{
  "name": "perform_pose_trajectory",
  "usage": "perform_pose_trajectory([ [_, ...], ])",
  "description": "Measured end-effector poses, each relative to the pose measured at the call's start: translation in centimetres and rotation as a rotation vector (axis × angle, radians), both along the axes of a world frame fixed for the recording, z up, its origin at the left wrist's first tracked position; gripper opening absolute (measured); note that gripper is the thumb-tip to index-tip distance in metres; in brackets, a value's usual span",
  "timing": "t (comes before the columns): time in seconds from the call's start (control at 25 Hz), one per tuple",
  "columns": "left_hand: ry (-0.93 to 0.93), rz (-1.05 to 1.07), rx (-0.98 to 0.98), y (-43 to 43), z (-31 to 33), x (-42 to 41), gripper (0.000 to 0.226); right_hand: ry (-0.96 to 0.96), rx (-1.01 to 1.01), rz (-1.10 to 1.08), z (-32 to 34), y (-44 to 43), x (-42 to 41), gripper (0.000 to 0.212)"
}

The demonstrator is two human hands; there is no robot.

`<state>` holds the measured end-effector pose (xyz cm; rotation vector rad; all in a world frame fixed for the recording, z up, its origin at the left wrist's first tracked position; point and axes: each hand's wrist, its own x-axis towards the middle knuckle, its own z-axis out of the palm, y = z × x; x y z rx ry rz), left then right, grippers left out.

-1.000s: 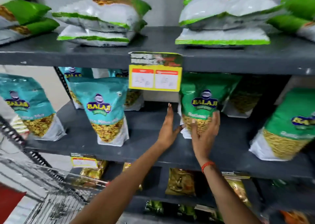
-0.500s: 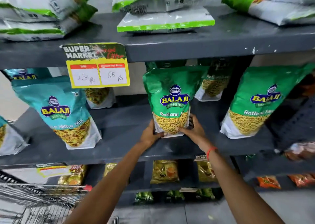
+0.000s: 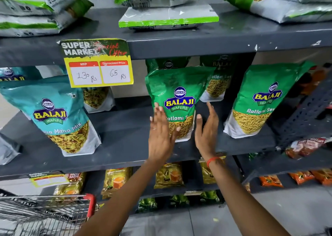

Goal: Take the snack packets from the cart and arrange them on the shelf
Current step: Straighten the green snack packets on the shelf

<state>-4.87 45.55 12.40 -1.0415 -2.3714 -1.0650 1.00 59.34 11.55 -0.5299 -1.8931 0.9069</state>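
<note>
A green Balaji Ratlami Sev packet (image 3: 179, 93) stands upright on the grey middle shelf (image 3: 125, 146). My left hand (image 3: 160, 133) hovers flat in front of the packet's lower left, fingers spread, holding nothing. My right hand (image 3: 206, 129) is open just to the packet's right, palm turned towards it, with an orange thread at the wrist. Neither hand grips the packet. A second green packet (image 3: 265, 99) stands further right, and a teal Mitha Mix packet (image 3: 59, 117) stands at the left. The wire cart (image 3: 45, 210) with a red handle sits at the lower left.
More green packets stand behind at the shelf's back. White and green bags (image 3: 168, 16) lie flat on the top shelf. A yellow price tag (image 3: 97, 65) hangs from that shelf's edge. Lower shelves hold yellow tea packets (image 3: 168, 176) and orange packets (image 3: 271, 181).
Both hands have let go of the green packet's base and drawn back a little, fingers now spread. The packet stays upright. The view has come closer to the shelf.
</note>
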Motion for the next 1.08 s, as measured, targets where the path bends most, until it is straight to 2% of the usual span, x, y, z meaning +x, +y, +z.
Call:
perform_pose_trajectory([
  [0.04, 0.12, -0.036, -0.01, 1.2, 0.3, 1.2, 0.072, 0.043, 0.073, -0.022, 0.8, 0.1, -0.1, 0.05],
  [0.12, 0.194, -0.105, -0.001, 4.2, 0.7, 2.9, 0.062, 0.099, 0.115, -0.025, 1.4, 0.7, 0.3, 0.043],
  [0.24, 0.048, -0.217, 0.026, 8.4, 1.2, 4.3, 0.059, 0.123, 0.111, -0.066, 0.7, 3.3, 2.3, 0.038],
  [0.32, -0.132, -0.316, 0.037, 11.3, 0.8, 5.0, 0.062, 0.111, 0.106, -0.176, -0.2, 6.2, 4.5, 0.043],
  [0.4, -0.334, -0.359, 0.011, 14.2, -0.1, 5.3, 0.07, 0.056, 0.024, -0.262, -1.0, 9.3, 6.5, 0.064],
  [0.52, -0.628, -0.386, -0.01, 17.9, -1.7, 5.0, 0.083, -0.132, -0.24, -0.283, -2.3, 13.5, 8.3, 0.107],
  [0.6, -0.701, -0.381, -0.047, 19.5, -2.8, 4.6, 0.085, -0.221, -0.379, -0.201, -3.3, 15.6, 8.8, 0.117],
  [0.76, -0.661, -0.319, -0.082, 21.3, -4.5, 4.6, 0.057, -0.245, -0.363, -0.114, -4.7, 17.9, 9.2, 0.116],
  [0.84, -0.68, -0.319, -0.098, 21.4, -4.4, 4.6, 0.058, -0.249, -0.363, -0.101, -4.7, 17.9, 9.2, 0.116],
  [0.96, -0.661, -0.324, -0.104, 20.3, -3.6, 5.4, 0.074, -0.243, -0.302, -0.202, -4.2, 15.9, 9.8, 0.115],
  [1.0, -0.588, -0.31, -0.081, 19.3, -3.2, 5.9, 0.078, -0.18, -0.224, -0.243, -3.9, 14.7, 10.0, 0.11],
  [1.08, -0.262, -0.246, -0.001, 16.3, -2.5, 6.9, 0.078, -0.021, -0.038, -0.242, -3.4, 11.9, 9.8, 0.093],
])
